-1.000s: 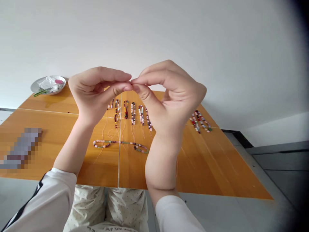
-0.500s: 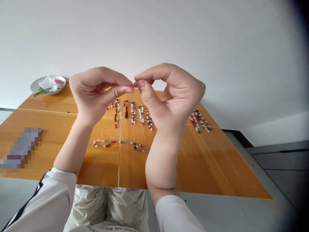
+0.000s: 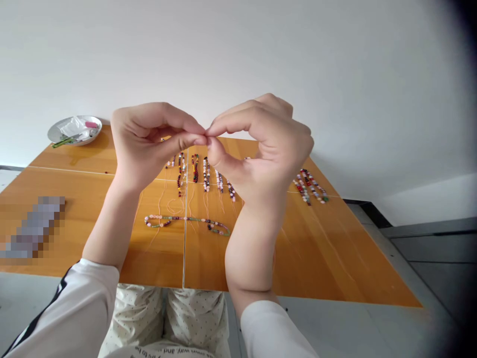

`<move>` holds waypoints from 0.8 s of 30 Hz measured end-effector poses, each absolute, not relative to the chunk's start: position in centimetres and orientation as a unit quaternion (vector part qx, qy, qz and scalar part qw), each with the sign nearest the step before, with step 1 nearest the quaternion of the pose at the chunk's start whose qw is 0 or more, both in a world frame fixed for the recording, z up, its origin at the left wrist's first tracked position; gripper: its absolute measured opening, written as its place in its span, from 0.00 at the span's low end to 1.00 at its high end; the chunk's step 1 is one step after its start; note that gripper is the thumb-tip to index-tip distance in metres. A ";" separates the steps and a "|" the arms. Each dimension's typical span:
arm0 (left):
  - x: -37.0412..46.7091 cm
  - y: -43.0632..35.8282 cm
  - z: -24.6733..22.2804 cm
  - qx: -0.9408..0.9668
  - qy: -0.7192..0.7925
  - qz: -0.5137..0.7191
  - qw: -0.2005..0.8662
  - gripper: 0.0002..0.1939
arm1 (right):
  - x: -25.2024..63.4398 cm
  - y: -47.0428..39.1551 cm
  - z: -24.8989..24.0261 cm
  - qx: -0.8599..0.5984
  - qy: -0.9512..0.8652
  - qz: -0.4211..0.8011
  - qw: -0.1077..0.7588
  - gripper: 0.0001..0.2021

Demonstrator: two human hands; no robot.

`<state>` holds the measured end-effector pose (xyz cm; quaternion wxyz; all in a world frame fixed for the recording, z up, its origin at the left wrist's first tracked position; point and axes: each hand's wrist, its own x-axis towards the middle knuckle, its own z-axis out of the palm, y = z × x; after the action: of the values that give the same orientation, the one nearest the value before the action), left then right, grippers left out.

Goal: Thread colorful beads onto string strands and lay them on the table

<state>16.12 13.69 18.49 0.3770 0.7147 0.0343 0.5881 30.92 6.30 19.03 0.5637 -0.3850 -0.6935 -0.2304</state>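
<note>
Raised over the table, my left hand (image 3: 145,136) pinches with thumb and index finger. Its tips meet those of my right hand (image 3: 263,149), also closed in a pinch. Whatever the fingertips hold is too small to make out. Below them lies a long beaded strand (image 3: 201,220) of pink, green and dark beads, looped at both ends. Behind it several bead strings lie side by side, among them a dark red and yellow one (image 3: 195,169) and a pale one (image 3: 206,174). Thin orange threads (image 3: 159,204) trail from them towards me.
At the table's back left stands a white plate (image 3: 55,133) with a plastic bag, a pink item and a green-handled tool. A blurred-out flat object (image 3: 37,226) lies at the left. More bead strings (image 3: 313,186) lie on the right of the wooden table (image 3: 335,258). A wall rises behind.
My right hand's thumb and index finger have closed in against the left fingertips, and its other fingers have lifted and show more. My left hand has barely moved.
</note>
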 end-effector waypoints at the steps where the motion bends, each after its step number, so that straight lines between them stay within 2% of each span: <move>1: 16.1 13.7 18.6 0.716 0.025 0.584 0.381 0.09 | 30.9 6.4 19.0 -0.379 -0.694 -0.238 0.564 0.07; 9: 16.2 13.2 18.9 0.693 0.051 0.576 0.431 0.08 | 30.3 7.4 18.0 -0.424 -0.674 -0.180 0.578 0.06; 15: 16.2 13.3 18.8 0.687 0.080 0.570 0.444 0.09 | 30.3 8.3 17.8 -0.325 -0.663 -0.112 0.665 0.06; 24: 16.2 13.1 19.0 0.689 0.094 0.561 0.449 0.11 | 30.1 8.3 17.8 -0.309 -0.657 -0.052 0.685 0.06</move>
<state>16.18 13.13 19.01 0.4486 0.6892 0.0938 0.5612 30.12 8.34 17.81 0.6854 -0.3094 -0.6571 -0.0519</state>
